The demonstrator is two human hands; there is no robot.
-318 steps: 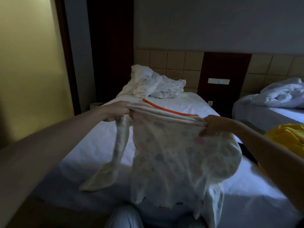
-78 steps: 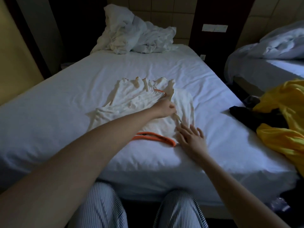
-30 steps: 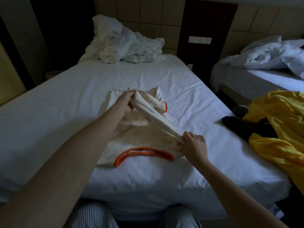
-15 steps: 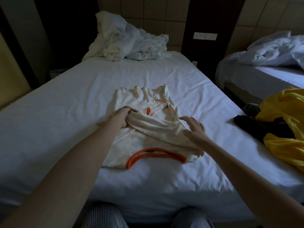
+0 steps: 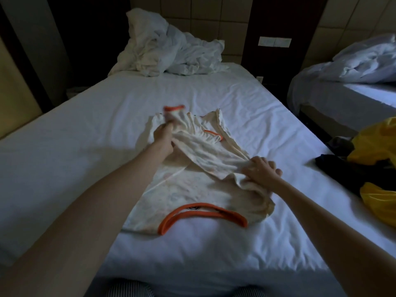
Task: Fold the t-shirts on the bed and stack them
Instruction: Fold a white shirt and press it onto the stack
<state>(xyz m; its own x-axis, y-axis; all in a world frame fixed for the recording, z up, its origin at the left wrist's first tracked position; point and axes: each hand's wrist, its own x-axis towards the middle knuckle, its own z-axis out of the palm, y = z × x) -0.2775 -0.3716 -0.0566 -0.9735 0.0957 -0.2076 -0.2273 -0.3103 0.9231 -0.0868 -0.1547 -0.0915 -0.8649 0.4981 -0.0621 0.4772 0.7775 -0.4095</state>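
Observation:
A cream t-shirt (image 5: 192, 189) with an orange collar and orange sleeve cuffs lies on the white bed (image 5: 75, 157), collar toward me. My left hand (image 5: 164, 137) grips its far left part, and an orange-cuffed sleeve sticks up blurred above the fingers. My right hand (image 5: 260, 171) holds the bunched right side of the shirt, fingers curled into the cloth. A fold of fabric stretches between the two hands above the flat lower layer.
A crumpled white duvet (image 5: 171, 54) is heaped at the head of the bed. Yellow clothing (image 5: 377, 168) and a dark garment (image 5: 334, 166) lie at the bed's right edge. A second bed (image 5: 347, 86) stands to the right across a narrow gap.
My right hand, open over the shirt half a second ago, now grasps its right side. My left hand has moved farther up the bed, lifting the sleeve with its orange cuff.

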